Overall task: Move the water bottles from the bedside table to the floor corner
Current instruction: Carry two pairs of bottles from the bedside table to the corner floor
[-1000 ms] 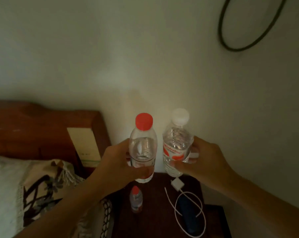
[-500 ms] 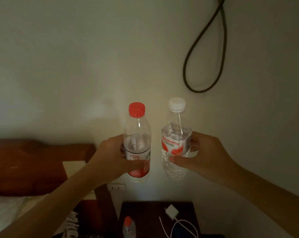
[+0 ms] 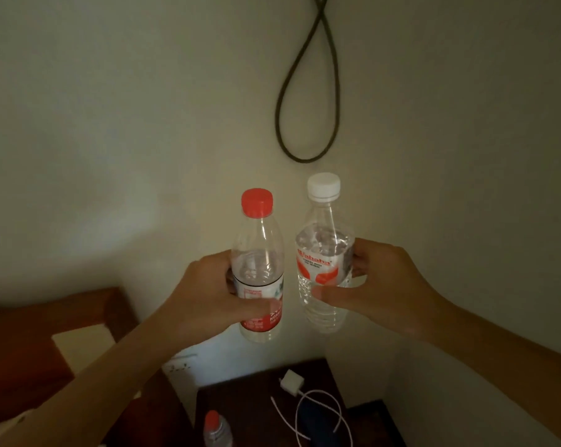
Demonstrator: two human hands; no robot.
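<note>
My left hand (image 3: 205, 298) grips a clear water bottle with a red cap (image 3: 258, 250) upright in the air in front of the wall. My right hand (image 3: 385, 291) holds a second clear bottle with a white cap and a red-and-white label (image 3: 322, 250) beside it, a small gap between the two. Both bottles hang well above the dark wooden bedside table (image 3: 240, 404). A third, smaller red-capped bottle (image 3: 216, 430) stands on the table's front left part.
A white charger plug (image 3: 290, 382) with its coiled white cable (image 3: 321, 417) lies on the table over a dark blue object (image 3: 317, 424). A wooden headboard (image 3: 46, 324) stands at the left, a wall socket (image 3: 179, 362) beside it. A dark cable loop (image 3: 305, 101) hangs on the wall.
Both hands have lifted the bottles higher off the table. The view has tilted up, so the bed and table now sit lower in the frame and more wall shows.
</note>
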